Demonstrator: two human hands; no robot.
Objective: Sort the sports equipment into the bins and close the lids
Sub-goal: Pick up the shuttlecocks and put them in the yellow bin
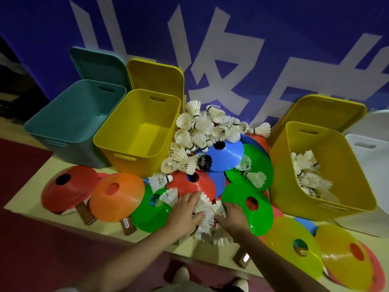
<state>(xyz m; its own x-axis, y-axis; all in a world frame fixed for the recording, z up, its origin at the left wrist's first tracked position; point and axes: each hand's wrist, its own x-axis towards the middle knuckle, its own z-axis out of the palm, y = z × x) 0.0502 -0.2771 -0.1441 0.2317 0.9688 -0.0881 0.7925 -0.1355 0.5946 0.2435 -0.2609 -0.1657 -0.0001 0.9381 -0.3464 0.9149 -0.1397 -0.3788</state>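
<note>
1. Head view: left hand (185, 211) and right hand (232, 214), fingers curled, gripped a cluster of shuttlecocks (207, 218) on the tabletop (25, 199).
2. Right yellow bin (320, 173) held shuttlecocks; teal bin (71, 119) and left yellow bin (136, 131) stood open.
3. Blue wall (315, 39) bore large white characters, cropped and unreadable.

The teal bin (71, 114) and left yellow bin (136, 131) stand open, reachable from above. Shuttlecocks (202, 131) and disc cones (228, 153) crowd the counter (27, 192) between them and the right yellow bin (320, 175), leaving bare strips along the front edge.
</note>
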